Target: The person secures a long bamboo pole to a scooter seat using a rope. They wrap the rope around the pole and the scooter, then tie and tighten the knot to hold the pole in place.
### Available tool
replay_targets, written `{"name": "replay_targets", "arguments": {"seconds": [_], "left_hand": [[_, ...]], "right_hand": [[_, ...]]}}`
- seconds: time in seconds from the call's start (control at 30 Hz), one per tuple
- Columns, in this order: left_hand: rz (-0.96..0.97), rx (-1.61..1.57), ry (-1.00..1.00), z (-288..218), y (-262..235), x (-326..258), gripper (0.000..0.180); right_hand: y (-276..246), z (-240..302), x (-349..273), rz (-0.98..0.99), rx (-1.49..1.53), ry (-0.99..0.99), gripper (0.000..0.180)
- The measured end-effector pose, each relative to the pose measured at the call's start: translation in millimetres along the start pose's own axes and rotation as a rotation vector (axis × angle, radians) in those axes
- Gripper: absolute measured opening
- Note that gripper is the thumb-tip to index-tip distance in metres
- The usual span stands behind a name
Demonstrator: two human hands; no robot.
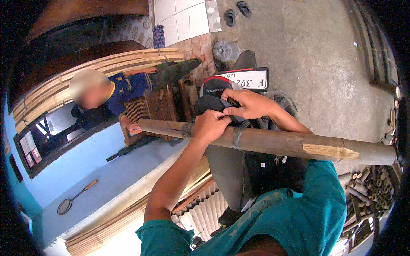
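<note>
While the bamboo pole [273, 143] lies across the motorcycle seat [228, 170], the left hand [209, 126] clamps it; at 1 o'clock, the right hand [250, 104] pinches a black strap [239, 128].

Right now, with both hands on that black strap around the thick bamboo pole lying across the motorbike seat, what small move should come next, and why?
Probably pull the black strap snug. The left hand presses on the bamboo pole where it crosses the motorbike seat, while the right hand pinches the strap above it. The strap looks loose, and the pole sticks out far to both sides, so it could roll or slide.
</note>
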State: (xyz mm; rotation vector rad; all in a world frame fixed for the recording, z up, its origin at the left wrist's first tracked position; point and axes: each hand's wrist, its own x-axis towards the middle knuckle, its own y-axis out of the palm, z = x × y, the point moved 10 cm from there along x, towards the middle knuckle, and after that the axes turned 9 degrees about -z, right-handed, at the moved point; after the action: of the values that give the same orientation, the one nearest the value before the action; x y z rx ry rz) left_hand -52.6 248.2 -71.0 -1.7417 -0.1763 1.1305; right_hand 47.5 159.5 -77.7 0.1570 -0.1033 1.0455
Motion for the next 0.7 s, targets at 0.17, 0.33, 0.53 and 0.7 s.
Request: {"name": "replay_targets", "arguments": {"seconds": [0.17, 0.33, 0.53, 0.7], "left_hand": [[-0.214, -0.040, 0.155, -15.1, -15.9, -23.7, 0.028], [-0.365, -0.212, 0.092, -9.5, -16.6, -35.7, 0.028], [-0.477, -0.362, 0.086, -4.4, -15.0, -49.3, 0.025], [-0.764, -0.334, 0.242, -12.4, -24.8, -77.4, 0.014]], "right_hand": [[-4.6, 9.6, 0.3, 0.002, -0.136, -0.061, 0.033], [-11.3, 0.7, -8.3, -0.206, 0.115, -0.050, 0.040], [-19.1, 7.0, -55.9, -0.547, -0.223, -0.183, 0.045], [-10.4, -23.9, -172.7, -0.472, -0.770, 0.358, 0.049]]}}
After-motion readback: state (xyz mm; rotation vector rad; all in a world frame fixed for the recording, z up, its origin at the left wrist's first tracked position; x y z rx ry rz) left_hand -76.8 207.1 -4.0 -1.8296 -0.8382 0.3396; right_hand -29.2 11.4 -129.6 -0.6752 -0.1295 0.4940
